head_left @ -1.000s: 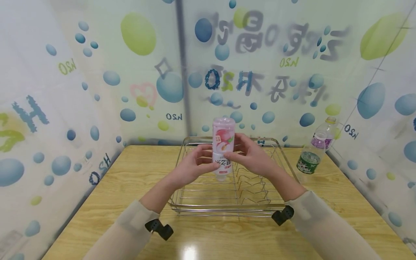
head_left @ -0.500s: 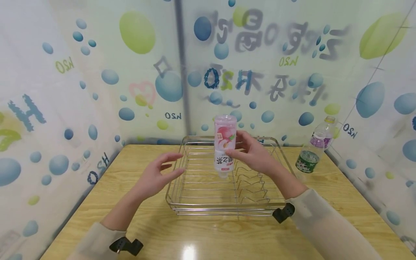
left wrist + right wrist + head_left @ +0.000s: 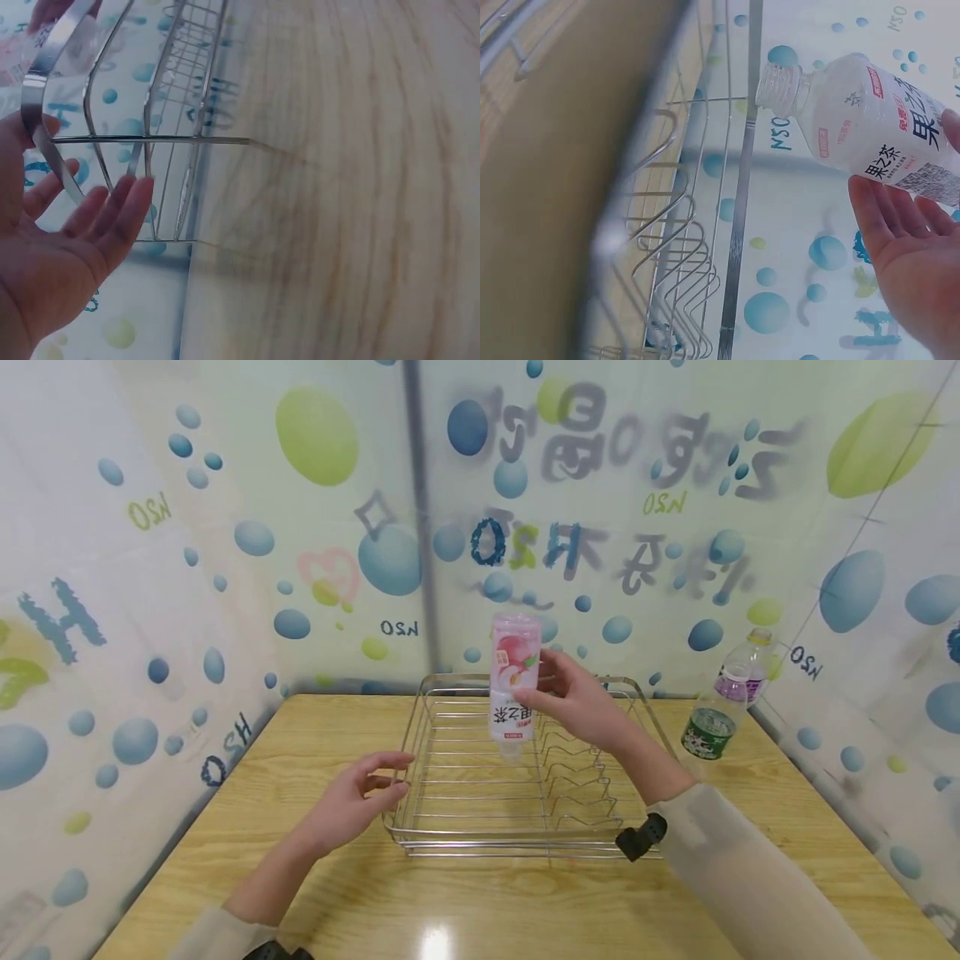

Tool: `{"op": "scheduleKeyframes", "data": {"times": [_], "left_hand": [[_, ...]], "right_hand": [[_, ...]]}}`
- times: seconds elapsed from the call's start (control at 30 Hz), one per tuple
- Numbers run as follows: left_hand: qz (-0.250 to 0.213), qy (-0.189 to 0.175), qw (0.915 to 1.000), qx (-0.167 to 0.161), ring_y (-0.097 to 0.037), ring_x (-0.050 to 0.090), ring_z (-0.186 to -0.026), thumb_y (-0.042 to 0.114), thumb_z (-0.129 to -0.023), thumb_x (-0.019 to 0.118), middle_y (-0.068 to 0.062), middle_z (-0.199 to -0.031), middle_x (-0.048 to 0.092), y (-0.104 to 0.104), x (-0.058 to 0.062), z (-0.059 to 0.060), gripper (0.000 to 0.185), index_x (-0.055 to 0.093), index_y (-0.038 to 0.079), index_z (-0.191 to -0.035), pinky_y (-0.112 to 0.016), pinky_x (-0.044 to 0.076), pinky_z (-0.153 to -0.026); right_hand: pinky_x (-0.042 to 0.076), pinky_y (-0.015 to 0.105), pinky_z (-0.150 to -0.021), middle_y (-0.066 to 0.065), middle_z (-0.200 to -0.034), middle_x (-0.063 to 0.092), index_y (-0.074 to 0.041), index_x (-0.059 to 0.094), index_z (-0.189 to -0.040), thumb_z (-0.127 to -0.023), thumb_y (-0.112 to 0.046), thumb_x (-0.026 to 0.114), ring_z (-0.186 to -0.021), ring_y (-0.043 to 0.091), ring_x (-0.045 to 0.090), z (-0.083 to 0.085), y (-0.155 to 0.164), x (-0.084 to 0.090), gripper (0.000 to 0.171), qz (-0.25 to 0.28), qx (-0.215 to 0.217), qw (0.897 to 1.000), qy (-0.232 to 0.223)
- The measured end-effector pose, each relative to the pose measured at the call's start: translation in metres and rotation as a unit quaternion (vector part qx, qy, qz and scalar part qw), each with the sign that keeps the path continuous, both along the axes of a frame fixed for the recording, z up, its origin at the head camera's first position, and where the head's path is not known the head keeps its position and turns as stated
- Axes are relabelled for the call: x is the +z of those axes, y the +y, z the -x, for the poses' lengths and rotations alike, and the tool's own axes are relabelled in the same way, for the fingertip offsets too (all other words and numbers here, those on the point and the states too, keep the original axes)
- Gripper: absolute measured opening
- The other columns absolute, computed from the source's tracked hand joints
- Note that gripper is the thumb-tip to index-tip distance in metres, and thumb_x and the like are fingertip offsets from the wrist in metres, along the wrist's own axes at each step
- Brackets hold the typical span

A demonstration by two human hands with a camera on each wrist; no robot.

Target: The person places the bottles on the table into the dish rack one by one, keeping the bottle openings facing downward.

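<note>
Right now my right hand (image 3: 581, 706) has its fingers and thumb wrapped round the peach tea bottle (image 3: 513, 685), holding it upside down with the neck pointing at the rack below. On the right wrist view I see the bottle (image 3: 870, 124) with no cap on, its threaded mouth bare, and my fingers (image 3: 889, 217) lying along the label. It hangs above the wire dish rack (image 3: 420, 739), over the middle of it toward the far side, and does not touch the wires.

My left hand (image 3: 352, 802) holds nothing. Its fingers are loosely spread and slightly bent, just beside the rack's near left corner; the left wrist view shows my palm (image 3: 64, 255) open toward the rack's rim (image 3: 45, 67), with the fingertips very close to the wires, though I cannot tell whether they touch.

Further out, the rack sits on a wooden table (image 3: 480, 902). Two more bottles stand at the far right edge of it, well apart from the rack: a green-labelled bottle (image 3: 712, 722) in front and a purple-labelled bottle (image 3: 750, 672) just behind it. Curtains printed with blue and green bubbles (image 3: 390, 560) wall in the table on three sides.
</note>
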State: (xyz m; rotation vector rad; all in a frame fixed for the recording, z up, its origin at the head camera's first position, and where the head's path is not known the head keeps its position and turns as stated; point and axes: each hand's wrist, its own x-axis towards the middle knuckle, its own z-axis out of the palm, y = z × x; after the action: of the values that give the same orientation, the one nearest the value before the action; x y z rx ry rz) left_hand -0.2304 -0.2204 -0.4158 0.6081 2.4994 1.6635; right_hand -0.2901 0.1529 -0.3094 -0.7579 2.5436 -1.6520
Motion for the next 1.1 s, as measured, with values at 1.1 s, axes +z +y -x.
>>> {"op": "scheduleKeyframes", "data": {"times": [1.1], "left_hand": [[-0.064, -0.037, 0.9968, -0.031, -0.020, 0.077, -0.111, 0.008, -0.111, 0.061, -0.036, -0.144, 0.050, 0.000, -0.007, 0.004, 0.050, 0.049, 0.004, -0.160, -0.037, 0.069, -0.086]], "right_hand": [[0.053, 0.063, -0.116, 0.016, -0.153, 0.058, -0.011, 0.039, -0.167, -0.103, -0.038, 0.078, -0.136, 0.036, 0.060, 0.081, -0.083, -0.026, 0.080, 0.084, -0.046, 0.994, -0.056]]}}
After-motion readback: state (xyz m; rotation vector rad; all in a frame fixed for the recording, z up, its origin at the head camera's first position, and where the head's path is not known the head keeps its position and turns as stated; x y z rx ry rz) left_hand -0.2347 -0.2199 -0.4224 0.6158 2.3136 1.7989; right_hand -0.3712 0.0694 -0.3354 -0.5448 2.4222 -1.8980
